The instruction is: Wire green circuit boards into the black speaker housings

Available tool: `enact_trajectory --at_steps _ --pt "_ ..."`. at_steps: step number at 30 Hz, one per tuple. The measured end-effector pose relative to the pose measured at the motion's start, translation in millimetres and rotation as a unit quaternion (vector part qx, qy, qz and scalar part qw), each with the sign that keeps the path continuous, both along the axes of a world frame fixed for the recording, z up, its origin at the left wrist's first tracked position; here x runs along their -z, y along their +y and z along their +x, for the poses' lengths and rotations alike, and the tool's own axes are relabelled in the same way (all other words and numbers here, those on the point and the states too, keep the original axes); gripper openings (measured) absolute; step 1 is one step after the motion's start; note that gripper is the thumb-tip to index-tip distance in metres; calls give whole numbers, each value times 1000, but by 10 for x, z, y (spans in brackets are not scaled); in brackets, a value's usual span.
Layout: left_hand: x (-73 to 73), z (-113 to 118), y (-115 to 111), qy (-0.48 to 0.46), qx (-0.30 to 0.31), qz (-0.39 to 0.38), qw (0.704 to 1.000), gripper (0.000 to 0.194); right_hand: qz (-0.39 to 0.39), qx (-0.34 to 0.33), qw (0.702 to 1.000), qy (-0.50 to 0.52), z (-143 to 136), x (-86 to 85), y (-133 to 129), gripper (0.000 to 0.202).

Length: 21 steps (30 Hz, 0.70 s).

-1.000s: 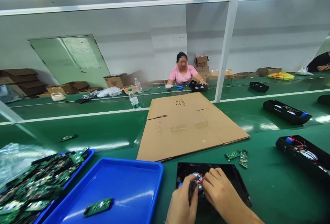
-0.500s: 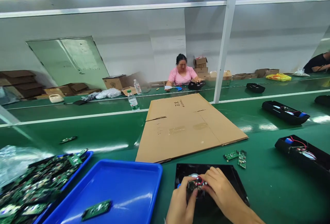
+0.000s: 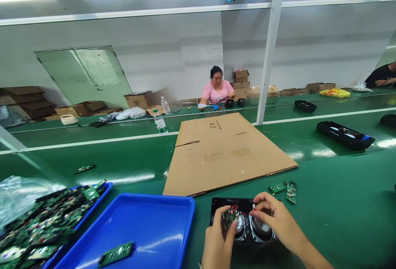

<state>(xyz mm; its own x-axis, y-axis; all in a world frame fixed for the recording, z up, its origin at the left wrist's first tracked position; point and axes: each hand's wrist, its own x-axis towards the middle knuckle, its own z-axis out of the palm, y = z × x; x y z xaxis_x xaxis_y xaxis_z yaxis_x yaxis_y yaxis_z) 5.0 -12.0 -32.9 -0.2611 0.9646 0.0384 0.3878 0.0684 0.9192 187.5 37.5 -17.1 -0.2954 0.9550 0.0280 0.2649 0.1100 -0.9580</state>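
In the head view, take the blue plastic tray as the landmark. Just right of it on the green desk sits a black speaker housing with two round speaker drivers showing. Above its left part, the left hand has its grip closed on a green circuit board, thumb against fingers, with red wires curling at the board. Farther right of the tray, the right hand pinches what looks like a small white plug between thumb and fingertips, over the housing.

For good handling, the board is best held by its edges, clear of the components, and steady against the other hand's pull. The plug should be gripped by its body, not its leads, and turned the right way round before any pressing; the red wires deserve slack, since tugging could strain their joints.
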Motion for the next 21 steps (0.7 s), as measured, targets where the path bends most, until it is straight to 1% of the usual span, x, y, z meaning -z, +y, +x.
enact_trajectory --at_steps 1,2,4,5,7,9,10,11,13,18,21 --pt "-3 3 0 2 -3 -2 1000 32 21 -8 1000 -22 -3 1 -16 26" --pt "-11 8 -3 7 -4 -3 1000 31 61 -21 997 -51 -21 10 -39 22" --pt "-35 18 -10 18 0 0 1000 30 175 -44 977 -116 -87 53 -92 22" --pt "-47 23 -14 20 1 5 1000 29 241 -45 958 -147 -128 85 -116 23" --pt "-65 31 -20 18 1 18 1000 28 367 -21 907 -204 -204 155 -144 26" --pt "-74 33 -24 14 1 25 1000 28 460 17 853 -248 -256 207 -146 25" --pt "-77 32 -25 16 0 26 1000 28 488 30 832 -261 -270 220 -141 24" --pt "-80 31 -27 20 0 26 999 28 504 38 820 -270 -280 225 -135 24" --pt "-90 31 -30 26 0 27 999 29 511 45 813 -277 -289 221 -125 23" --pt "-104 43 -32 24 4 34 999 27 500 43 817 -283 -325 258 -126 25" --pt "-59 48 -15 26 -3 43 999 25 490 38 822 -289 -332 315 -116 25"
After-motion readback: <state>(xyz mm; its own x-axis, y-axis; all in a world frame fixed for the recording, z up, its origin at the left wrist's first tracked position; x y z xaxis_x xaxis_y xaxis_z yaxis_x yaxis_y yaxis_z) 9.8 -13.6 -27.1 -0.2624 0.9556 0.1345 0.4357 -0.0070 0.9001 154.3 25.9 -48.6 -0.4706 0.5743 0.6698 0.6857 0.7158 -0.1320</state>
